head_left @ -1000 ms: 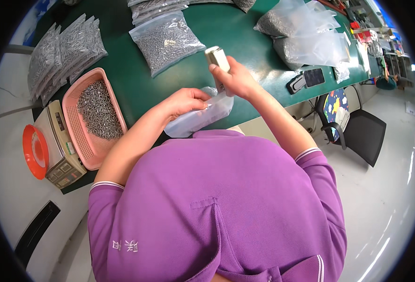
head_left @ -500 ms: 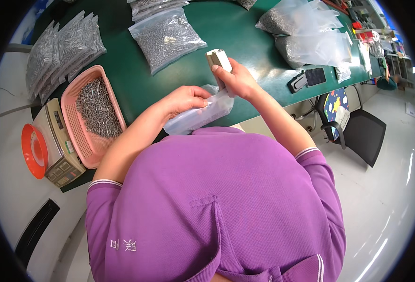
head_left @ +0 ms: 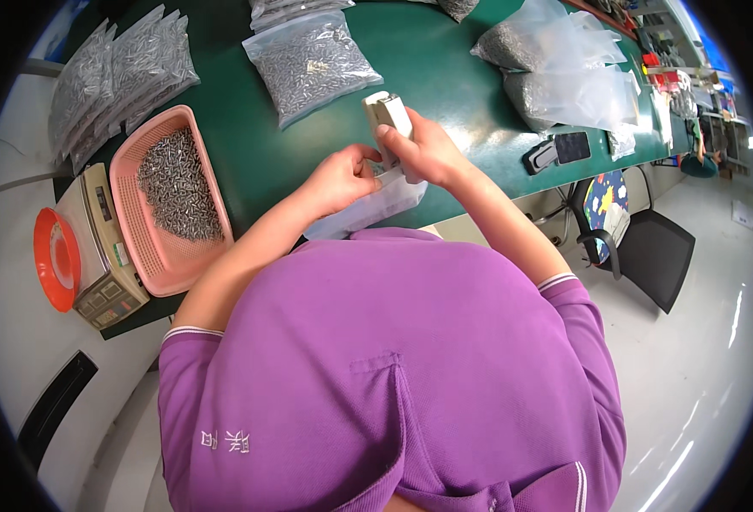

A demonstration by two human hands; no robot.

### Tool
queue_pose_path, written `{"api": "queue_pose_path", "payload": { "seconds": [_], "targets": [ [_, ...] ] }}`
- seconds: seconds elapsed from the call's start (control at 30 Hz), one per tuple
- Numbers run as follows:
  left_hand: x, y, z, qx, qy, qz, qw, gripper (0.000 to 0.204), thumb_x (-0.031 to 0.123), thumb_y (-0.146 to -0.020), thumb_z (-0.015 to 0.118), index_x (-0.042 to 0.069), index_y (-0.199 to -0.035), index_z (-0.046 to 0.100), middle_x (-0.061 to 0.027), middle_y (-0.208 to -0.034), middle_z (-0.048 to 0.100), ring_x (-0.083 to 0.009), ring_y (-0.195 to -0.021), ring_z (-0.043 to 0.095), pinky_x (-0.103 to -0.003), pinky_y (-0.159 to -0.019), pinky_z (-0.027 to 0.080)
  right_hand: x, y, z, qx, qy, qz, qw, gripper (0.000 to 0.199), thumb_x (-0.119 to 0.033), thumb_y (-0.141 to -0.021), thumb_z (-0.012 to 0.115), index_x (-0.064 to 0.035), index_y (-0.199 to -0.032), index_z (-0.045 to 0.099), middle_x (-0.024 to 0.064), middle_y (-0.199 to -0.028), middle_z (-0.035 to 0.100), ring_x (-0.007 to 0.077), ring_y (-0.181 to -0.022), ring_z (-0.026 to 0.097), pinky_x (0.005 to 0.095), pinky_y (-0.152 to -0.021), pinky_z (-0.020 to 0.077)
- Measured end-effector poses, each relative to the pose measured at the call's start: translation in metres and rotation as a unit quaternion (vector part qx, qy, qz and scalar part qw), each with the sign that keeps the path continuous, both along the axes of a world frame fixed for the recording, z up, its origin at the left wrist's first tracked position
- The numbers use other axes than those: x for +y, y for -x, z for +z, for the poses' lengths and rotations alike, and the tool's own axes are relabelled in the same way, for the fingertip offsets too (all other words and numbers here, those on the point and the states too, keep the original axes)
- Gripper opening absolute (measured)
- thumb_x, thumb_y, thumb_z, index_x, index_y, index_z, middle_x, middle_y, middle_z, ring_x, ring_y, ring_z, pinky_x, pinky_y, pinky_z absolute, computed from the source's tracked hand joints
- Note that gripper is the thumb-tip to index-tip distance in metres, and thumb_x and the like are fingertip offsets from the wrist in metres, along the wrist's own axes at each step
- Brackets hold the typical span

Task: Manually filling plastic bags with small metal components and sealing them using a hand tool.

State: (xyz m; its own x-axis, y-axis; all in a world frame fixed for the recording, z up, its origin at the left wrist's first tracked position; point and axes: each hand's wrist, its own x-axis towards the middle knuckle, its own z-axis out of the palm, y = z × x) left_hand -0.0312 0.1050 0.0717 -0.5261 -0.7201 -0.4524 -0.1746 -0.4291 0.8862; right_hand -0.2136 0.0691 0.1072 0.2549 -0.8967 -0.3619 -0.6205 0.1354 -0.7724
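A translucent plastic bag (head_left: 368,210) lies at the near table edge, in front of my body. My left hand (head_left: 340,181) is closed, thumb and fingers pinched at the bag's upper edge. In my right hand (head_left: 428,148) is a cream-coloured, stapler-like tool (head_left: 387,118), long and boxy, gripped with the thumb along its side. Its lower end meets the bag's edge close to my left fingertips; the exact contact is hidden by my fingers. Just beyond lies a filled clear bag (head_left: 312,68) of small metal pins with a small yellowish label.
At left, a pink basket (head_left: 167,264) holds loose metal pins beside a scale (head_left: 108,247) with a red dish (head_left: 57,258). Several filled bags (head_left: 125,81) lean behind it. Part-filled bags (head_left: 564,94) stand far right, near a black device (head_left: 540,157). A chair (head_left: 645,247) stands right.
My left hand has come up and closer to the right hand along the bag's edge. The cream tool has shifted slightly left and is tilted differently. The view has shifted a little.
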Motion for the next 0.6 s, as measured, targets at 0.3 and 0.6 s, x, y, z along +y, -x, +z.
{"api": "queue_pose_path", "payload": {
  "seconds": [0.3,0.6],
  "targets": [
    [0.006,0.002,0.001,-0.048,0.049,0.055,0.996,0.055,0.005,-0.073,0.065,-0.005,-0.12,0.04,-0.0023,-0.068,0.058,-0.0113,-0.063,0.056,-0.027,-0.06,0.044,0.008,-0.019,0.008,0.08,0.01,0.032,0.996,0.057,-0.055,-0.082,0.047,0.0011,-0.095,0.052,0.0194,-0.081,0.064,0.0338,-0.083,0.062,0.042,-0.075,0.047],
    [0.006,-0.001,0.01,-0.05,0.06,0.045,0.996,0.063,0.006,-0.074,0.066,-0.005,-0.128,0.035,-0.0028,-0.07,0.059,-0.0122,-0.064,0.057,-0.027,-0.061,0.045,0.012,-0.025,-0.008,0.037,0.013,-0.044,0.998,0.051,-0.049,-0.081,0.053,-0.0015,-0.1,0.054,0.0175,-0.082,0.064,0.033,-0.081,0.063,0.0406,-0.074,0.0476]
  ]
}}
